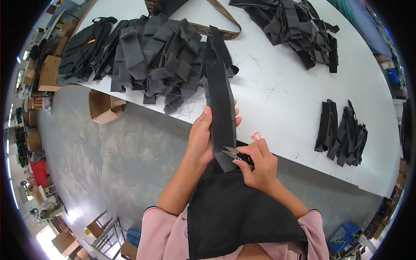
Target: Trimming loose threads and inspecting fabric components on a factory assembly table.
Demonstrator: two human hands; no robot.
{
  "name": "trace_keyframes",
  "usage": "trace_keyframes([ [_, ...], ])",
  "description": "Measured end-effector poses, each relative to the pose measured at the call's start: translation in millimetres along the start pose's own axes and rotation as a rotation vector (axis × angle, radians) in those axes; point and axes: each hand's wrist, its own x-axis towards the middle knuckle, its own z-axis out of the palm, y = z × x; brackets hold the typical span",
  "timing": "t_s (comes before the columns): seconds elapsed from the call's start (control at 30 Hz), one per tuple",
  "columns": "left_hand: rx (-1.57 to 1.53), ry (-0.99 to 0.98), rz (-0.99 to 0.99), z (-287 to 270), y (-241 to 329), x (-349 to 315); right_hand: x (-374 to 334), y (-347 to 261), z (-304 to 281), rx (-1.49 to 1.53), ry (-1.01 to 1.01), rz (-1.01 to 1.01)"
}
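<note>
A long black fabric strip (222,104) runs upright in front of me, its lower end hanging past the table edge. My left hand (203,134) is closed round it, thumb on the near side and fingertips showing beyond its right edge. My right hand (261,164) grips small black thread snips (243,157). Their pointed metal blades lie against the strip near its lower end, apart from each other at the tips. A pink loop (256,136) shows just beyond my right fingers; I cannot tell whether it belongs to the snips.
The white table (277,104) carries a large heap of dark fabric pieces (156,60) at left, another heap (299,30) at far right and small stacks (346,134) at right. A black backpack (84,52), a patterned strap (225,19) and loose threads lie there too. An opened cardboard box (106,108) stands below the table's edge.
</note>
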Motion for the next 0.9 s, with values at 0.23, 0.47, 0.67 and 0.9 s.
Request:
trace_keyframes([
  [0.23,0.039,-0.020,0.009,4.3,-2.7,-2.2,5.2,-1.1,2.7,-0.062,0.026,-0.126],
  [0.47,-0.012,0.026,0.039,6.7,-3.7,-2.4,-1.1,4.3,5.2,-0.154,0.120,-0.264],
  [0.67,-0.017,0.019,0.047,6.9,-3.0,-3.7,4.3,-1.7,2.7,-0.142,0.044,-0.203],
  [0.9,-0.001,0.038,0.054,9.8,-0.6,-3.1,2.5,0.4,-1.0,-0.109,0.037,-0.197],
])
